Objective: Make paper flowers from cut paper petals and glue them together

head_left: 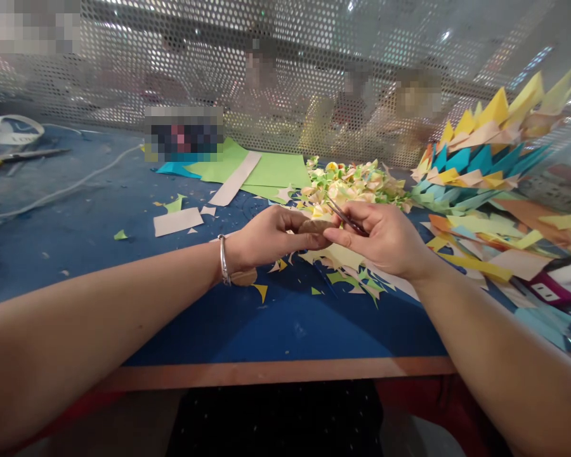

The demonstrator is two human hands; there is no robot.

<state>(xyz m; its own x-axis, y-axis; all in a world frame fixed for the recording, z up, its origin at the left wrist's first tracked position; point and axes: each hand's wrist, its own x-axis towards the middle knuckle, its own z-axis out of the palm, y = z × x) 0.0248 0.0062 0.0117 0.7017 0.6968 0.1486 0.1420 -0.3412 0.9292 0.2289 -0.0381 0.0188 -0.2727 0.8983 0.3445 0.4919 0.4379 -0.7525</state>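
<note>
1. With our right hand [387, 241], we are gripping a thin dark tool [349, 221] between thumb and fingers, its tip pointing away and leftward.
2. Our left hand [273, 238] is meeting the right, thumb and fingers bunched together; we cannot tell whether that grip is holding anything.
3. A bracelet [224, 260] is circling our left wrist.
4. Under and around both hands, scraps [335, 255] are lying on the blue tabletop [295, 333].
5. Just beyond the tool, small paper flowers [361, 184] are sitting heaped.
6. Left of them, green sheets [280, 168] are lying flat, a pale strip [235, 179] resting partly over them.
7. Right of the flowers, a paper stack [480, 166] is rising in pointed tiers.
8. Nearer us on that side, a socket strip [547, 292] is lying among papers.
9. Behind everything, a perforated screen [285, 89] is standing.
</note>
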